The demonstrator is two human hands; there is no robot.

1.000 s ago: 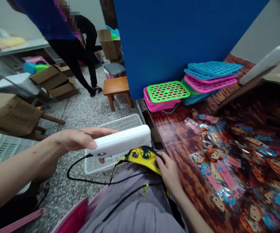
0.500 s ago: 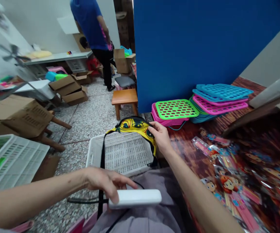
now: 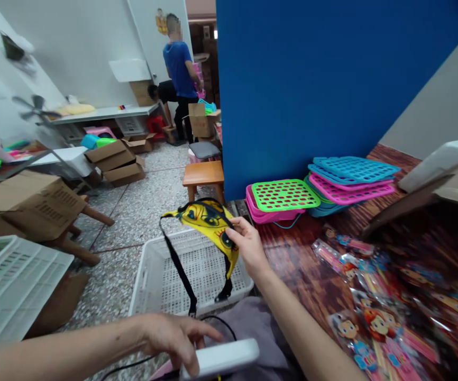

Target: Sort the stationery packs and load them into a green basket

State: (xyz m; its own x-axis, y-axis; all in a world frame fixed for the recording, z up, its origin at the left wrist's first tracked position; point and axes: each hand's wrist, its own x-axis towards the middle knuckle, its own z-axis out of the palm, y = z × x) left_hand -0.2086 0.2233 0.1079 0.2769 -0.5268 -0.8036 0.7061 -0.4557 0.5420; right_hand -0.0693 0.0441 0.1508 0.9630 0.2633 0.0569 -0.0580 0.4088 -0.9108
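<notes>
Pinched in my right hand (image 3: 248,246) is the edge of a yellow waist bag (image 3: 207,219) printed with cartoon eyes. Its black straps (image 3: 179,270) dangle over a white slatted plastic crate (image 3: 144,280) on the floor. Low in the view, above my lap, my left hand (image 3: 171,338) grips one end of a white rounded slab (image 3: 229,355), which looks like a power bank. A black cable (image 3: 131,364) runs close to it. Part of the left fingers is hidden behind the slab.
Bagged doll-figure items (image 3: 375,317) lie on the wood-patterned surface at right, with stacked perforated baskets (image 3: 286,194) behind. A blue panel (image 3: 292,90) stands ahead. Left are cardboard boxes (image 3: 34,201) and another crate (image 3: 34,286). A person in blue (image 3: 181,69) stands by the doorway; another bends beside them.
My view has tilted up. The waist bag has shifted slightly left and its strap has swung over the crate. The person in blue has moved farther off, toward the doorway.
</notes>
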